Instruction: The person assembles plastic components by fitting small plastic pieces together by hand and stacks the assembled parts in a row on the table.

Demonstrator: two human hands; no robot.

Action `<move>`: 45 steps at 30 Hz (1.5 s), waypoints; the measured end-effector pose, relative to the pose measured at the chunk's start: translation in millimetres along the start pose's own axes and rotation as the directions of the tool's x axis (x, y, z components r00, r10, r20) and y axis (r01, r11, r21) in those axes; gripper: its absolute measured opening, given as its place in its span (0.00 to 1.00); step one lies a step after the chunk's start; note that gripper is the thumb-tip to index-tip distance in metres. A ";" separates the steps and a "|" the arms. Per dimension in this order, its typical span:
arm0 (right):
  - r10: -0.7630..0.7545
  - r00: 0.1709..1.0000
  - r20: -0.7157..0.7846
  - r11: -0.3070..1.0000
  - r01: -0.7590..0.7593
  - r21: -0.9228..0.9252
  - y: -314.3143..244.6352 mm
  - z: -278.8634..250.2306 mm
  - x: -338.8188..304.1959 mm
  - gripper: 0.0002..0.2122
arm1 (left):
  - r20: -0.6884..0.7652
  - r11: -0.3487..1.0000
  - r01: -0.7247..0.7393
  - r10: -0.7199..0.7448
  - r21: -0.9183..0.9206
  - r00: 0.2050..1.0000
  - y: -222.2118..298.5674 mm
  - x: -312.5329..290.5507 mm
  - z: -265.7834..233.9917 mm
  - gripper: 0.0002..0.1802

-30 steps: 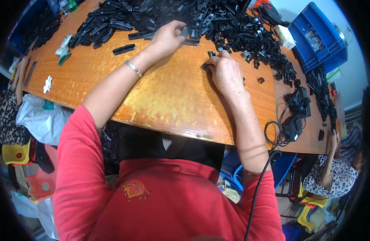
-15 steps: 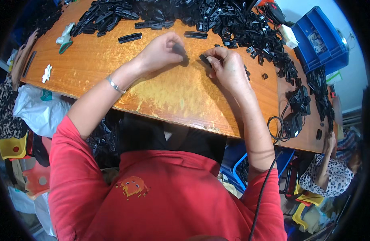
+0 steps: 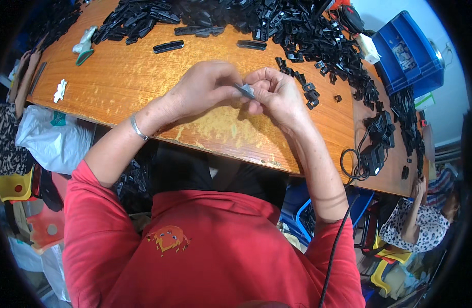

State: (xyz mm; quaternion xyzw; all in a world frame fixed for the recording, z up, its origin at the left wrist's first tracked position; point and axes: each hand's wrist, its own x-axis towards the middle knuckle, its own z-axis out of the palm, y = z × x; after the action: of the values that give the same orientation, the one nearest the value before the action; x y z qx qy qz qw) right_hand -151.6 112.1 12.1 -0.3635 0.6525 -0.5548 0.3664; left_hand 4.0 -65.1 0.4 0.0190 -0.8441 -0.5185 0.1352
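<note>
My left hand point(image 3: 202, 88) and my right hand point(image 3: 279, 97) meet above the worn middle of the wooden table. Between their fingertips is a small dark plastic piece point(image 3: 246, 91) with a pale grey shine; both hands are closed on it in a pinch. Fingers hide most of its shape, so I cannot tell if it is one part or two. Beyond my hands lie two long black plastic pieces, one at the left point(image 3: 168, 46) and one at the right point(image 3: 251, 45). Several small black clips point(image 3: 310, 95) lie just right of my right hand.
A large heap of black plastic parts point(image 3: 205, 13) spans the far side. Blue bins point(image 3: 410, 56) stand far right; a black adapter with cable point(image 3: 373, 156) lies nearer. A white and green item point(image 3: 84, 46) lies left. Other people's arms show at both sides.
My hands were apart and have come together, the left moving right and nearer. The dark piece is now between both hands. The small clips beside my right hand are more exposed.
</note>
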 end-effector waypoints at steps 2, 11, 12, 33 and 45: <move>0.025 0.999 0.032 0.999 -0.026 0.026 1.5 0.2 -2.3 0.11 | -0.004 1.000 0.026 -0.026 -0.013 1.000 -0.3 -1.2 -1.5 0.06; -0.628 0.767 0.131 0.401 0.463 -0.790 -2.7 11.3 -13.1 0.12 | 0.009 0.973 0.210 -0.210 -0.093 0.978 -2.1 7.8 4.2 0.09; -0.630 0.771 0.099 0.412 0.439 -0.799 -1.7 10.3 -12.1 0.11 | -0.035 0.980 0.196 -0.198 -0.042 0.980 2.4 9.9 3.8 0.09; -0.503 0.863 -0.050 0.567 0.285 -0.773 19.8 -4.0 12.6 0.12 | -0.135 0.816 -0.110 0.225 0.568 0.965 -36.8 14.3 -15.6 0.10; -0.504 0.863 0.033 0.521 0.334 -0.786 19.6 11.1 26.9 0.09 | -0.155 0.861 -0.111 0.214 0.496 0.964 -30.3 14.1 -8.6 0.10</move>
State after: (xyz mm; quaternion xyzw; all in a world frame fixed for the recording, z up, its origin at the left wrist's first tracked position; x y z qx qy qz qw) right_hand -155.7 85.7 -10.6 -0.5731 0.7502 -0.3278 -0.0364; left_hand -10.7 -89.0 -19.7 0.0339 -0.9267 -0.2734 0.2557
